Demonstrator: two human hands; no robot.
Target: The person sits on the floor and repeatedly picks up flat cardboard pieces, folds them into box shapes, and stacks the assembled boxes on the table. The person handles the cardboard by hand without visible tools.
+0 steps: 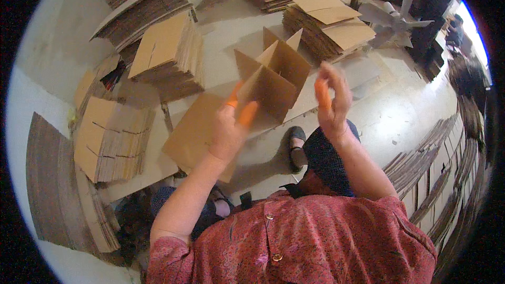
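Observation:
A brown cardboard divider (268, 94) of crossed, slotted panels stands in front of me, its upper panels spread apart. My left hand (229, 126) is at its near left edge, with orange covers on the thumb and a finger. The thumb lies before the panel and the finger behind it, closed on the cardboard. To the right of the divider, my right hand (334, 97) is raised and apart from it. Its fingers are loosely bent and slightly blurred, an orange cover shows, and nothing is visible in it. A flat cardboard sheet (194, 129) lies beneath my left hand.
Cardboard stacks stand at left (113, 142), behind them (168, 55), and at far right (326, 23). A fan with pale blades (394, 21) stands beyond. More cardboard (426, 152) lines the right side. My shod foot (297, 142) rests on the floor.

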